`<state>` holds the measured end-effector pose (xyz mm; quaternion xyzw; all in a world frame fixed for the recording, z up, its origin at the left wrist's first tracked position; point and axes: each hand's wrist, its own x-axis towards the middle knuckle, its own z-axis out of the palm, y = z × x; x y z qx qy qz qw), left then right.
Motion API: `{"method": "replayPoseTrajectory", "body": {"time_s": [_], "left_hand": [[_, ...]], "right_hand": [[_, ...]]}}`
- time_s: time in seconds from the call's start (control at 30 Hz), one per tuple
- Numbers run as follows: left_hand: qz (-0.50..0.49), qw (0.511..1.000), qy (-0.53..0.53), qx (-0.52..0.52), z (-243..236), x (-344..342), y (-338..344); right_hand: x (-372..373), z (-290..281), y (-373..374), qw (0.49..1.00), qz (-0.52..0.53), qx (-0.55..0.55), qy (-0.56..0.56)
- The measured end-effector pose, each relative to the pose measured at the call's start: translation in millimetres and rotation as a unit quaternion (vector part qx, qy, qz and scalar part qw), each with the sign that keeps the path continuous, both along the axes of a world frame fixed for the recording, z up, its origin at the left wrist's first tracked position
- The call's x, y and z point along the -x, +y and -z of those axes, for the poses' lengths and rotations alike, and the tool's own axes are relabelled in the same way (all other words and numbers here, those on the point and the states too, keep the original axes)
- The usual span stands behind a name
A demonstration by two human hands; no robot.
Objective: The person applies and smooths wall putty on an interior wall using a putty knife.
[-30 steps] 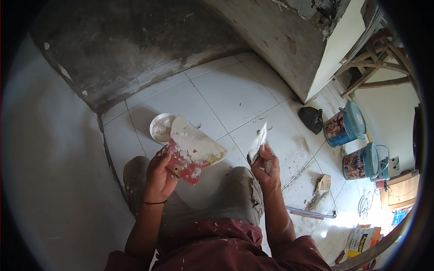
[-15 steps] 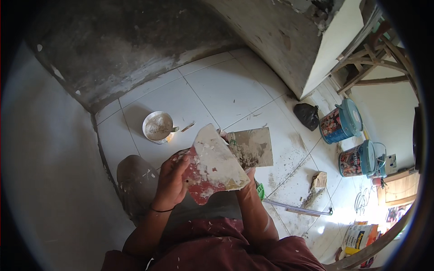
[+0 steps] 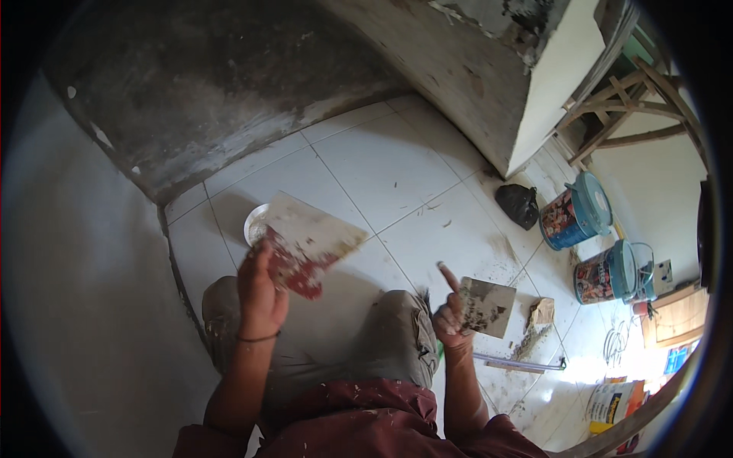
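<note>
My left hand (image 3: 261, 294) grips the red lower edge of a flat putty board (image 3: 317, 233), its upper part coated in whitish filler. The board is tilted and covers most of a round white tub (image 3: 253, 223) on the floor. Off to the right, my right hand (image 3: 452, 317) is closed round a squarish flat scraper (image 3: 489, 308) with dark and pale smears, its index finger pointing outward. The hands are well apart, with my knees (image 3: 397, 328) between and below them.
Pale floor tiles (image 3: 343, 168) meet bare grey walls (image 3: 214, 91) ahead. To the right stand two blue lidded buckets (image 3: 561, 221), a black bag (image 3: 518, 206), a crumpled brown piece (image 3: 542, 311) and a long thin strip (image 3: 519, 362). A wooden frame (image 3: 634, 114) leans far right.
My hands have separated. The putty board has moved left, now over the tub, and the scraper has moved right and down, away from the board.
</note>
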<state>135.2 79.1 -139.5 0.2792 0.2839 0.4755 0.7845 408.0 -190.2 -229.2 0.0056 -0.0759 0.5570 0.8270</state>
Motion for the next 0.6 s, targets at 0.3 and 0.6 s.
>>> {"method": "replayPoseTrajectory", "body": {"time_s": [0.3,0.6], "left_hand": [[-0.005,0.995,0.090,0.033,59,-18,74],[-0.068,0.986,0.062,0.138,111,6,100]], "right_hand": [[-46,146,-136,0.970,-0.092,0.209,0.088],[-37,84,-103,0.946,-0.199,0.254,-0.007]]}}
